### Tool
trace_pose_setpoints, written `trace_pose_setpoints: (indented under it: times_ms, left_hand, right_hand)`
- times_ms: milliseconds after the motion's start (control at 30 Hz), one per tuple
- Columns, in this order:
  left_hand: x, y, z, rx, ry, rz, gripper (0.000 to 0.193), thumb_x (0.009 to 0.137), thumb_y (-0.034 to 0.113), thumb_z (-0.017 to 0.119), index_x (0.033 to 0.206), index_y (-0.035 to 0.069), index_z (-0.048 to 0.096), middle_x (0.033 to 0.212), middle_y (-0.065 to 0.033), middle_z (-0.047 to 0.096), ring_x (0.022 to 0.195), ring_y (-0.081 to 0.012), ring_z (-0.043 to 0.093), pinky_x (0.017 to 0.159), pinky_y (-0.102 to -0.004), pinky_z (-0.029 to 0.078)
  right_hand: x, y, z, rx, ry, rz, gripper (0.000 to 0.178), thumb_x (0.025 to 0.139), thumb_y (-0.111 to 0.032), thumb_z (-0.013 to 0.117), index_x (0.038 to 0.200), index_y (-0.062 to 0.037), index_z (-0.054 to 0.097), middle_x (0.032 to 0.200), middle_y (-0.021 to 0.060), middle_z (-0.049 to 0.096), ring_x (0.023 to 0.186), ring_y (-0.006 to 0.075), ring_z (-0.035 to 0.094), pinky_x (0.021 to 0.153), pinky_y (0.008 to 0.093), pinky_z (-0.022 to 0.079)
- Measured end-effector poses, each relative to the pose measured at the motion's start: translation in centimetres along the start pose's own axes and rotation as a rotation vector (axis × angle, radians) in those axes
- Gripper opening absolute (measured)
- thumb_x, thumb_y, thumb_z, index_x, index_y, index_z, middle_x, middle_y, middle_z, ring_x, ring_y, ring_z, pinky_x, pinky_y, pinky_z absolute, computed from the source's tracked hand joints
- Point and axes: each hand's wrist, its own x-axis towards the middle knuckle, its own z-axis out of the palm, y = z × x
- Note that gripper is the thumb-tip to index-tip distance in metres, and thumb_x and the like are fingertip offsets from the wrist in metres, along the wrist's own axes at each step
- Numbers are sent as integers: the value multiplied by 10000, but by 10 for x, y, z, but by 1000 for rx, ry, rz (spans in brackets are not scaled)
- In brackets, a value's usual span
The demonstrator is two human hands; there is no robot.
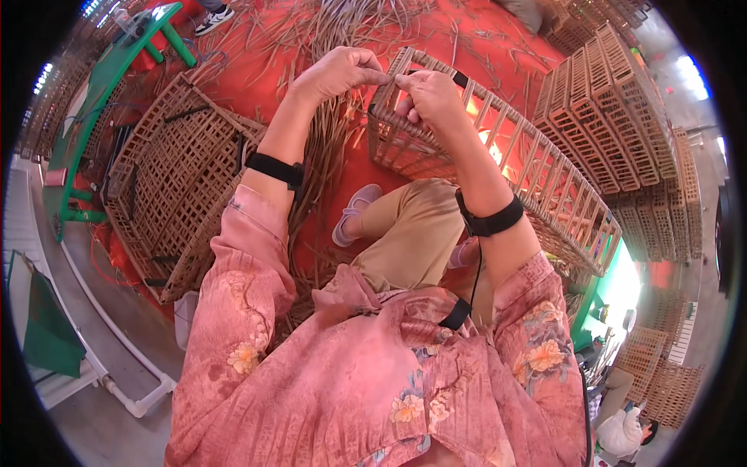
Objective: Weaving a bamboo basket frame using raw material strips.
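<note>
A long, open-slatted wicker basket [401,148] rests in front of me, its woven end nearest my hands. My left hand [340,74] reaches to the left corner of its rim, with thumb and forefinger pinched together. From the other side, my right hand [436,97] bends over the same rim with its fingertips closed, almost meeting the left fingertips. Whatever thin piece lies between the fingers is too small to make out. Black bands circle both my forearms.
Another woven basket [183,167] lies at the left beside a green bench [101,93]. Loose wicker strips [331,148] cover the red floor sheet [272,47]. Stacked baskets [607,117] rise at the right. A person in white [622,432] is at the lower right.
</note>
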Motion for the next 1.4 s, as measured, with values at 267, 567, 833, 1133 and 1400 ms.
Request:
trace_pose_setpoints:
  times_ms: [267,567,833,1133,1400]
  left_hand:
    - [-6,18,21,151,279,405,243,877,245,754,1024,54,732,871,-1,678,791,-85,581,742,-250,480]
    - [-18,62,43,-104,-16,211,243,945,232,685,1077,32,720,842,33,678,684,-47,557,658,-228,462]
    - [-39,84,58,404,265,80,213,828,138,716,1004,21,688,751,-74,683,693,-147,643,660,-321,504]
    - [-28,71,63,304,125,111,179,817,77,731,965,5,659,738,-69,654,697,-146,632,674,-318,498]
    - [-24,71,88,371,239,214,128,850,75,700,958,15,666,842,-75,660,768,-174,625,733,-321,499]
  right_hand:
    - [-32,2,-8,-273,329,-366,266,970,-192,568,928,41,691,611,99,664,528,185,630,534,347,490]
    - [-55,-1,-43,-18,287,-197,259,994,-225,574,969,-6,709,601,42,619,509,106,557,486,282,455]
    - [6,50,-65,-791,-131,-542,169,811,-116,560,850,5,673,665,88,698,489,147,625,454,290,482]
    - [-7,-7,-65,-325,-306,233,177,900,-162,561,930,-24,668,596,65,646,410,83,525,345,240,382]
    - [-33,11,-82,-413,-132,-145,242,887,-233,674,841,2,701,576,40,584,457,110,526,427,261,399]
